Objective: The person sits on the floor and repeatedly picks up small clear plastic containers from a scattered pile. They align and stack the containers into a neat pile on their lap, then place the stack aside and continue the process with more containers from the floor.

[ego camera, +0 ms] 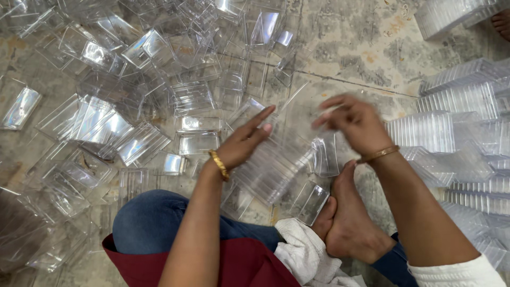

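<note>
Stone floor [345, 37] underfoot. Left hand [241, 143], fingers flat and extended, presses a stack of clear plastic boxes [276, 170]; right hand [353, 122], blurred, grip unclear. Loose boxes [133, 127] heaped left remain; finished stacks [457, 127] lie right.

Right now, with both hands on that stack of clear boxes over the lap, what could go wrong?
1. The left hand lies flat against the stack of clear boxes, fingers open, not wrapped round it; the stack could slide apart.
2. The right hand is blurred in motion, so a hasty push might misalign a box.
3. Loose clear boxes crowd the floor beside the bare foot; shifting could crush one.
</note>
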